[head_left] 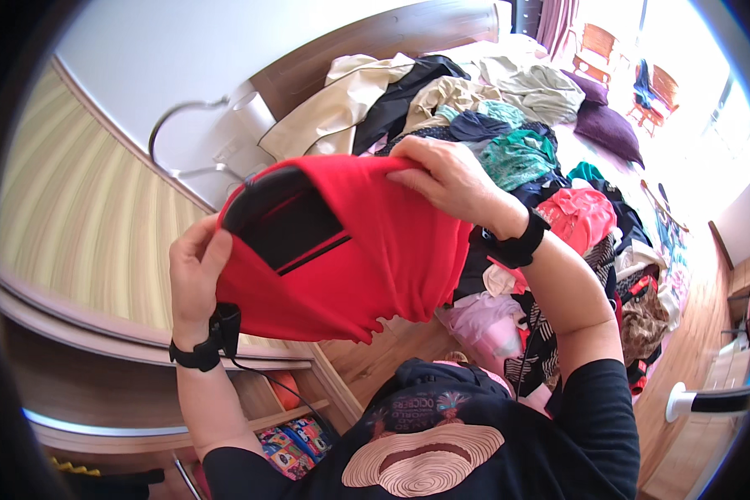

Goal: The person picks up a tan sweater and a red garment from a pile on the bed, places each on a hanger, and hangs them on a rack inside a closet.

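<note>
A red garment (375,242) is stretched between my two hands in front of my chest. Inside its opening shows a black hanger (254,204) with a straight bar, and a curved metal hook (160,125) sticks out to the left. My left hand (196,262) pinches the garment's left edge between thumb and fingers. At the upper right my right hand (450,179) grips the fabric, its thumb underneath. The garment's lower edge hangs in loose folds. Whether the hanger's far end sits inside the fabric is hidden.
A bed with a wooden headboard (375,50) bears heaped clothes (508,158) and purple pillows (608,129). To the left stands a striped sliding door (92,208) above an opened wardrobe with a drawer (300,379). Wooden chairs (596,50) stand far right. Wood floor (683,350) runs along the right.
</note>
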